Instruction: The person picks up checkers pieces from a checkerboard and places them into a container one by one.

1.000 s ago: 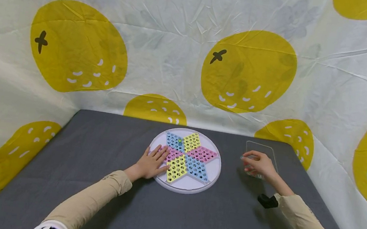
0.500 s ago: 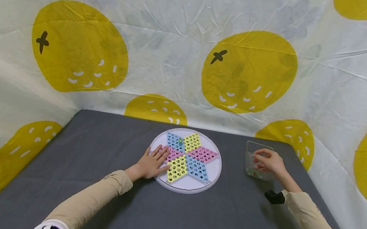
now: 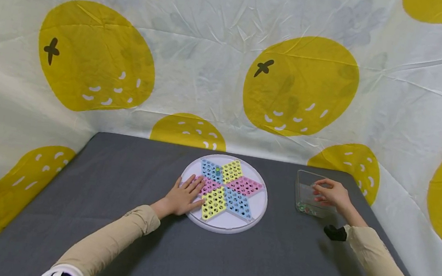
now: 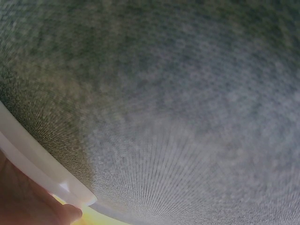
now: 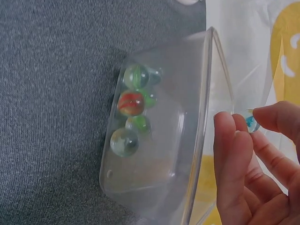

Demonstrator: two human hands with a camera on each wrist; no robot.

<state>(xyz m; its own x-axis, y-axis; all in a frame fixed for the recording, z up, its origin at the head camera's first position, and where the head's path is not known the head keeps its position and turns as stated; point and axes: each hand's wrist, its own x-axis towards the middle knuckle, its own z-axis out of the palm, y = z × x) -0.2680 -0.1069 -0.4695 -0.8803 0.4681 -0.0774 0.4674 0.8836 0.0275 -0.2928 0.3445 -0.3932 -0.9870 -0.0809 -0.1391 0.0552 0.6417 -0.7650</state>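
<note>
A round white Chinese checkers board [image 3: 257, 203] with a blue, yellow and pink star lies on the table. My left hand [image 3: 180, 197] rests flat on its left side, fingers spread over a pink point; the left wrist view shows the board's raised rim [image 4: 44, 164] by the thumb. My right hand [image 3: 334, 195] is above a clear plastic box [image 5: 164, 159]. Its thumb and fingertips pinch a clear marble with a blue swirl [image 5: 251, 123], near the box's upper edge. Inside the box lie several glass marbles, among them a red-swirled marble [image 5: 131, 103] and a pale marble [image 5: 124, 142].
Dark grey cloth covers the table [image 3: 222, 262]. A white curtain [image 3: 208, 76] with yellow fruit prints hangs behind and at both sides. On the board, a green marble [image 3: 218, 170] sits in the upper blue point.
My right hand has moved right, from the left edge of the box to above its right part, uncovering marbles in the head view. My left hand stays on the board.
</note>
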